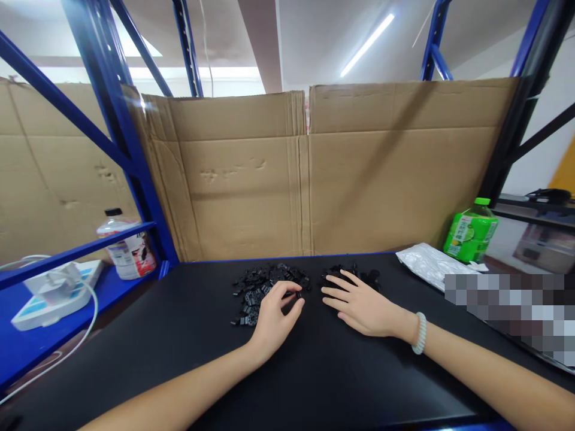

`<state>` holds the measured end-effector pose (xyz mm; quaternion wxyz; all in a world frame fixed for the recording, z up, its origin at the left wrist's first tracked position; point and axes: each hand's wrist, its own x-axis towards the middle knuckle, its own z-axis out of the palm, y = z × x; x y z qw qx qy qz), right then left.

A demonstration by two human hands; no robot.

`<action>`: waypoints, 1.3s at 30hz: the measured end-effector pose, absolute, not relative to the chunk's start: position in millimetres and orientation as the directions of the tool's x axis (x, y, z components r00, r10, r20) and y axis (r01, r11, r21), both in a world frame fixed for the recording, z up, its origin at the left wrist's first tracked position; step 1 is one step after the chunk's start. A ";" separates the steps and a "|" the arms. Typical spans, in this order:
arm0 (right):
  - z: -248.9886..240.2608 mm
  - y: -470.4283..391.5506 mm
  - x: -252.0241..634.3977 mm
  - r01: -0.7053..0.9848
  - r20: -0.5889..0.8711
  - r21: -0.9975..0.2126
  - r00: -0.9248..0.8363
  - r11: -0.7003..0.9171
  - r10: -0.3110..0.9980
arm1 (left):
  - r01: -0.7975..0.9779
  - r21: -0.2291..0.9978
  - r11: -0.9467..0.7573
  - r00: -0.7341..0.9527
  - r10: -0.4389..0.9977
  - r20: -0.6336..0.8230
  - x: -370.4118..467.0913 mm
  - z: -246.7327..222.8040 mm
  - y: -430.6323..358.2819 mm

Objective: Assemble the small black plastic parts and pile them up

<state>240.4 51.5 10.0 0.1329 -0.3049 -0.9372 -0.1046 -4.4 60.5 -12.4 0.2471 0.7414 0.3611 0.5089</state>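
My left hand [275, 314] is at the right front edge of a loose pile of small black plastic parts [251, 296]. Its thumb and fingertips are curled toward each other, with a small black part [299, 294] between them. Some of the parts in this pile look round, with holes or spokes. My right hand [362, 302], with a pale coiled band [420, 333] round the wrist, is palm down with its fingers spread. It partly covers a second, smaller pile of black parts [372, 279].
Both piles lie on a black tabletop [287, 383] backed by cardboard panels [242, 197]. A silvery bag [424, 261] and a green bottle [471, 230] are at the right. On the left, a white power strip [58, 293] and another bottle [128, 245] stand beyond a blue frame [130, 143].
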 end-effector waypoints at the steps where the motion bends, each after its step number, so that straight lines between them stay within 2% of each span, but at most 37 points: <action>1: 11.1 50.6 240.5 0.590 0.322 0.104 -0.781 0.800 0.535 | 0.269 0.750 -0.604 0.217 0.797 0.564 -4.2 -12.0 60.3; 3: 11.2 47.0 237.8 0.570 0.397 0.041 -0.763 0.821 0.510 | 0.236 0.784 -0.573 0.205 0.819 0.537 -3.7 -12.0 60.0; 4: 10.0 44.5 234.7 0.563 0.465 -0.029 -0.724 0.826 0.509 | 0.217 0.802 -0.556 0.200 0.830 0.521 -3.3 -12.3 59.5; 5: 8.1 41.6 230.3 0.556 0.538 -0.144 -0.651 0.819 0.536 | 0.196 0.819 -0.539 0.197 0.840 0.506 -2.7 -12.7 58.6; 7: 3.0 35.9 218.7 0.473 0.596 -0.490 -0.431 0.732 0.677 | 0.153 0.849 -0.506 0.194 0.858 0.476 -0.6 -12.8 55.1; 9: -1.8 31.2 206.2 0.219 0.382 -0.864 -0.300 0.452 0.874 | 0.115 0.870 -0.479 0.203 0.869 0.451 3.0 -12.0 49.0; 10: -3.6 29.3 200.8 0.068 0.245 -0.957 -0.330 0.281 0.912 | 0.090 0.879 -0.467 0.217 0.871 0.441 5.2 -11.2 45.3; 11: -4.7 27.8 196.4 -0.065 0.124 -0.992 -0.392 0.107 0.911 | 0.059 0.887 -0.457 0.243 0.869 0.431 7.5 -10.3 41.3; 12: -5.1 26.4 193.0 -0.165 0.043 -0.985 -0.461 -0.038 0.886 | 0.020 0.893 -0.449 0.279 0.861 0.426 9.8 -9.2 37.4; 14: -4.5 23.9 188.9 -0.286 -0.015 -0.934 -0.567 -0.214 0.824 | -0.031 0.894 -0.447 0.366 0.827 0.426 13.6 -6.8 30.4; 17: -2.3 20.2 186.4 -0.347 -0.008 -0.893 -0.627 -0.288 0.779 | -0.013 0.885 -0.466 0.433 0.795 0.425 16.1 -3.3 24.1; 24: 1.0 13.2 185.8 -0.320 -0.025 -0.882 -0.703 -0.347 0.710 | 0.079 0.755 -0.651 0.493 0.684 0.538 14.2 0.1 20.8; 30: 5.9 14.0 191.4 -0.254 -0.011 -0.910 -0.775 -0.327 0.632 | 0.040 0.811 -0.584 0.485 0.721 0.495 10.8 -5.2 20.8; 33: 6.4 15.5 191.9 -0.245 -0.003 -0.920 -0.776 -0.306 0.631 | 0.044 0.796 -0.603 0.481 0.712 0.512 10.9 -6.3 21.0; 39: 3.5 14.5 189.0 -0.232 -0.022 -0.932 -0.728 -0.277 0.685 | 0.158 0.678 -0.718 0.469 0.659 0.589 19.7 -6.0 17.3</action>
